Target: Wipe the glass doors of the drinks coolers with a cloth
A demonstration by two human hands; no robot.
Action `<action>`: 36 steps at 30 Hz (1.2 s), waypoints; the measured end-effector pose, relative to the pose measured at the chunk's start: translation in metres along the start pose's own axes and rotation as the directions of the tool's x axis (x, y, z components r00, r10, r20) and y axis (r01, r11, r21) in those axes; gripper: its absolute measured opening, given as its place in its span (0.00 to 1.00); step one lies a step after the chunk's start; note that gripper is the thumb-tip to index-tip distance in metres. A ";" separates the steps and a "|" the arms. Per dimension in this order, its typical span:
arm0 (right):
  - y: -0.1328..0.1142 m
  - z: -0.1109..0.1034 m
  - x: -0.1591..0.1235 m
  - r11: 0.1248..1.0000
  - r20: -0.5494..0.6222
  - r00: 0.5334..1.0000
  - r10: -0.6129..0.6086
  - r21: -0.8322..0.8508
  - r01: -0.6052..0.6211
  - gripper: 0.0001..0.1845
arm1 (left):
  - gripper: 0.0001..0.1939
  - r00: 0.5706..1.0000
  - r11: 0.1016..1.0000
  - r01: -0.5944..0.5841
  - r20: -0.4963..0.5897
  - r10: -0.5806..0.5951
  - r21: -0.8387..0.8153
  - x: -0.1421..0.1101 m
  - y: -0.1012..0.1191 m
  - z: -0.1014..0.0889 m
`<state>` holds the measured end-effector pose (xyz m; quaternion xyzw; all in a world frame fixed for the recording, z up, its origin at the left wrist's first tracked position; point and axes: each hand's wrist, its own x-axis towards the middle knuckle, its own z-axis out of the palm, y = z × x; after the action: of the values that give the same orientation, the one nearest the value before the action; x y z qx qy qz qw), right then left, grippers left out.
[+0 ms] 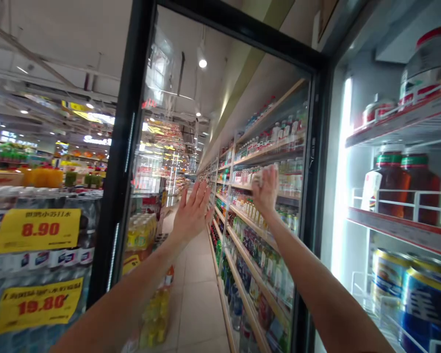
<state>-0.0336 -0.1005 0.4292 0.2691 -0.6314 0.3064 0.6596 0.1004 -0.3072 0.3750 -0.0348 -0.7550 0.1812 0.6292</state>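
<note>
a: what are the hands up to?
b: left hand [193, 212] is open flat, fingers spread, right at the glass door [220, 122]. can't tell if it touches. right hand [267, 192] is half closed, its fingers [271, 177] on a pale wad [257, 178] at the same glass. the wad is too blurred to name.
a: and the door?
b: just past both hands, and they sit side by side on it, inside its black frame [123, 147].
a: what's around it?
b: on the right, fridge shelves [400, 122] with bottles [389, 186] and cans [422, 304]. on the left, yellow price signs [36, 230] on bottled water [22, 201]. through the glass, drink shelves [264, 245] run down the aisle.
</note>
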 end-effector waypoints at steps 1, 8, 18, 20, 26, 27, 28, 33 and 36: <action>-0.019 0.007 0.000 0.986 0.077 0.983 -0.165 0.033 0.163 0.31 | 0.32 1.000 1.000 -0.003 -0.004 0.003 -0.004 0.000 0.000 0.001; 0.012 -0.006 0.036 0.997 0.070 0.995 -0.067 -0.019 0.068 0.27 | 0.31 1.000 0.999 0.006 -0.014 -0.007 -0.032 0.001 -0.001 0.001; -0.074 0.031 0.059 0.900 0.153 0.886 -0.437 0.075 0.430 0.27 | 0.29 0.997 0.998 -0.039 -0.069 0.036 -0.046 0.000 -0.006 -0.006; -0.081 0.029 0.049 0.824 0.234 0.792 -0.564 0.107 0.556 0.27 | 0.29 0.994 0.999 -0.008 -0.106 0.002 -0.050 0.006 -0.018 -0.009; 0.004 -0.003 0.051 0.999 -0.016 0.999 0.036 -0.023 -0.036 0.27 | 0.31 0.958 0.971 0.240 -0.156 -0.240 -0.020 0.028 -0.053 -0.019; 0.010 -0.003 0.056 0.987 -0.092 0.983 0.158 -0.011 -0.160 0.28 | 0.31 0.959 0.971 0.237 -0.158 -0.236 -0.017 0.029 -0.055 -0.020; 0.009 -0.001 0.060 0.974 -0.137 0.965 0.226 0.008 -0.227 0.28 | 0.30 0.959 0.972 0.234 -0.164 -0.233 -0.014 0.030 -0.055 -0.020; -0.088 0.028 0.064 0.968 0.078 0.967 -0.244 0.087 0.237 0.26 | 0.31 0.956 0.975 0.217 -0.193 -0.220 -0.041 0.025 -0.051 -0.022; -0.140 0.041 0.059 0.790 0.219 0.760 -0.613 0.186 0.584 0.27 | 0.31 0.944 0.972 0.222 -0.233 -0.233 -0.074 0.021 -0.052 -0.019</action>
<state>0.0439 -0.2208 0.4949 0.5303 -0.5781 0.0736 0.6158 0.1236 -0.3456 0.4145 0.0162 -0.6762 0.0840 0.7318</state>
